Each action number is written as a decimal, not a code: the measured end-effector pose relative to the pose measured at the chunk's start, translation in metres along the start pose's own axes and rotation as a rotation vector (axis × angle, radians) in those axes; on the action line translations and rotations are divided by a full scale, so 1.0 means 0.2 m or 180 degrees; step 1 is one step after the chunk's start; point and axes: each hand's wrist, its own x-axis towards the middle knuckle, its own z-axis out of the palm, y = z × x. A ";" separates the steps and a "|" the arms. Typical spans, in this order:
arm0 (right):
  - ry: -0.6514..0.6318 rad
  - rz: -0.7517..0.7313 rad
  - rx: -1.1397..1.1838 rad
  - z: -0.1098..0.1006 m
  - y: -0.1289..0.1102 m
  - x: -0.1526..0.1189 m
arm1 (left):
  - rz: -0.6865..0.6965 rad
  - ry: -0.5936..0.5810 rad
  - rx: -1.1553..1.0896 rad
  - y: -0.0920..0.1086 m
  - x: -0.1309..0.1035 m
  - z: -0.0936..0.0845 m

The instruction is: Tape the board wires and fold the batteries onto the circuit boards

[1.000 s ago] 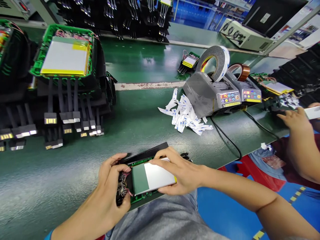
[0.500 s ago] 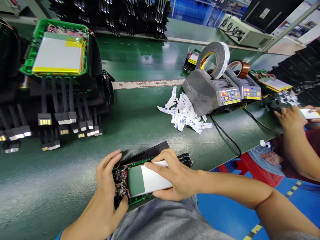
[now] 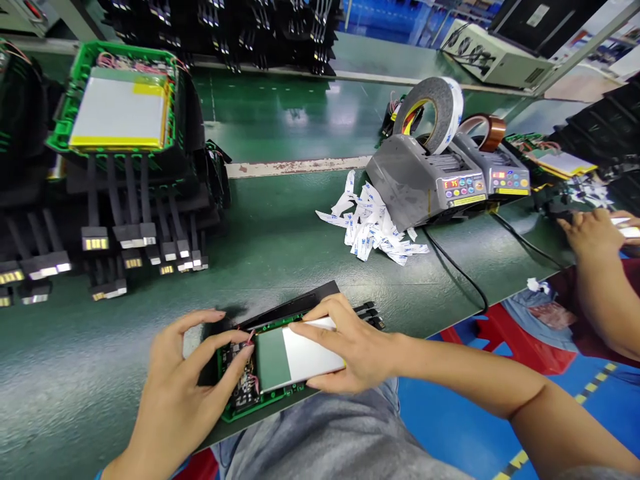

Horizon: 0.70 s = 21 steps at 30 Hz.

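Note:
Near the table's front edge lies a green-rimmed power bank case (image 3: 274,400). A flat silver pouch battery (image 3: 311,359) with a dull green end band rests in it. My right hand (image 3: 357,353) grips this battery by its two long sides, thumb nearest me. At the left end of the case, my left hand (image 3: 183,380) pinches thin reddish wires (image 3: 251,337) between thumb and forefinger, above the circuit board (image 3: 246,393). Its other fingers are raised. A black flap (image 3: 295,305) slants out behind the case, and short black cables (image 3: 371,317) stick out on the right.
Stacked power bank units (image 3: 120,110) with hanging cables stand at left. Peeled white tape liners (image 3: 373,223) lie beside two tape dispensers (image 3: 430,180), whose black cord (image 3: 463,277) crosses the table. At right, a co-worker's hand (image 3: 595,237) handles a white piece.
My left hand has shifted from holding the case's left end to pinching the wires above the board. The right hand keeps its hold on the battery. The view has shifted slightly.

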 end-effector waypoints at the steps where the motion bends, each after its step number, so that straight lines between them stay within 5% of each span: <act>1: 0.0038 -0.0020 0.0006 0.00 0.00 0.00 | 0.0010 -0.0020 -0.0001 0.00 0.01 0.00; 11: 0.0218 -0.0233 0.0016 0.02 0.04 0.00 | 0.0449 -0.0339 -0.0229 -0.04 0.07 -0.03; 17: 0.0133 -0.0191 -0.0057 0.03 0.04 -0.01 | 0.1407 -0.0216 0.0187 -0.05 0.08 -0.05; 21: 0.0139 -0.0139 -0.0042 0.02 0.03 -0.01 | 0.1644 -0.0292 0.0510 -0.07 0.03 -0.08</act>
